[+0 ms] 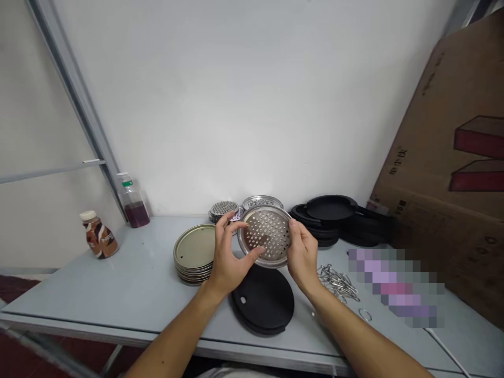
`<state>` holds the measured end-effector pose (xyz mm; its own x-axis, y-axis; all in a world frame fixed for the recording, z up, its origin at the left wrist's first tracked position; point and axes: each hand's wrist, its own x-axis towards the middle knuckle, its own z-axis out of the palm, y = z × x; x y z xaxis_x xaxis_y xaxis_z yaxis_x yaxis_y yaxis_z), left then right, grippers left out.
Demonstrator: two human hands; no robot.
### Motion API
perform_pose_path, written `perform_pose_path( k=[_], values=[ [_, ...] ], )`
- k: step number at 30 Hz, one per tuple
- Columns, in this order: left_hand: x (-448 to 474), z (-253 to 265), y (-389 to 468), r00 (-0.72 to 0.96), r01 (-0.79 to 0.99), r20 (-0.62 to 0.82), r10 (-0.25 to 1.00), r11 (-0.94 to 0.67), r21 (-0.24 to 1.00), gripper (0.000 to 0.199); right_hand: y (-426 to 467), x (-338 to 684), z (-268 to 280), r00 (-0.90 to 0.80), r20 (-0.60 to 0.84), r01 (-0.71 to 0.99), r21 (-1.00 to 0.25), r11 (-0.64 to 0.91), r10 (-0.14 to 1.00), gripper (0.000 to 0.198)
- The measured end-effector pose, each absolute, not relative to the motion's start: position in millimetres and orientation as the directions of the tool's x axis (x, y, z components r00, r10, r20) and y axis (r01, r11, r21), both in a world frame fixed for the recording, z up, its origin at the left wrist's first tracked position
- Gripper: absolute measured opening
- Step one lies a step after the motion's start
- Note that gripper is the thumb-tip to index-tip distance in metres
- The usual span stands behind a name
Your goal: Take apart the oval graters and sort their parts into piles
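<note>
A round metal grater disc (269, 234), with rows of raised perforations and a smooth rim, is held tilted above the table. My right hand (302, 252) pinches its right edge, thumb in front. On the left side, my left hand (232, 254) curves about the rim, with the thumb over the lower face and fingertips at the upper left edge. Below the disc lies a round black piece (263, 304) with a small oval hole, its upper part hidden by the hands and disc. Beside my left forearm stands a stack of round metal plates (195, 247).
More perforated discs (224, 209) lie by the wall. Black round parts (331, 207) are stacked at back right, near a large cardboard box (444, 210). Metal wire clips (338, 283) and a loose ring (365, 314) lie at right. A brown bottle (100, 239) and a clear bottle (134, 205) stand left.
</note>
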<state>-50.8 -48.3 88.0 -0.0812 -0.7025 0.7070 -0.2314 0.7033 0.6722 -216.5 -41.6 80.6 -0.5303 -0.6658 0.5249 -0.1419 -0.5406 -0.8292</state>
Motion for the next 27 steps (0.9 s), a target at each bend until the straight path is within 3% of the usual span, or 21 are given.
perform_pose_path(
  k=[2,4,6,8,10,13,17,20,22,24,27],
  values=[
    [-55,94,-42,-0.056,0.083,0.523,-0.85,0.518,0.851,0.052,-35,-217,84,-0.485,0.688,-0.345,-0.717,-0.605,-0.539,0.023],
    [-57,104,-36,-0.203,0.402,0.227,-0.952,0.131,0.906,0.055,-30,-214,85,-0.242,0.87,-0.478,-0.492,-0.727,-0.43,0.027],
    [-56,114,-32,-0.385,0.57,0.03,-0.922,-0.212,0.794,0.062,-26,-209,84,0.09,0.944,-0.479,-0.237,-0.845,-0.316,0.037],
    [-53,122,-29,-0.453,0.657,-0.048,-0.89,-0.37,0.656,0.063,-23,-202,83,0.317,0.916,-0.443,-0.088,-0.892,-0.247,0.042],
    [-51,123,-28,-0.462,0.722,-0.083,-0.883,-0.428,0.544,0.061,-21,-197,82,0.409,0.883,-0.446,-0.028,-0.894,-0.232,0.043],
    [-56,116,-28,-0.483,0.781,-0.092,-0.871,-0.476,0.405,0.057,-20,-195,82,0.387,0.901,-0.464,0.008,-0.886,-0.194,0.049],
    [-69,100,-27,-0.444,0.836,-0.07,-0.893,-0.441,0.326,0.037,-16,-197,88,0.156,0.964,-0.505,-0.111,-0.856,-0.217,0.047],
    [-66,99,-22,-0.472,0.79,-0.075,-0.878,-0.459,0.407,0.045,-15,-205,97,-0.169,0.92,-0.506,-0.388,-0.77,-0.352,0.031],
    [-53,109,-21,-0.439,0.779,-0.076,-0.895,-0.422,0.464,0.051,-20,-216,103,-0.466,0.773,-0.437,-0.624,-0.648,-0.431,0.023],
    [-31,127,-29,-0.309,0.806,-0.062,-0.949,-0.296,0.512,0.046,-32,-231,109,-0.684,0.544,-0.245,-0.799,-0.549,-0.487,0.025],
    [0,158,-68,-0.064,0.768,-0.035,-0.997,-0.072,0.636,0.038,-52,-253,111,-0.741,0.181,0.231,-0.835,-0.499,-0.646,0.024]
  ],
)
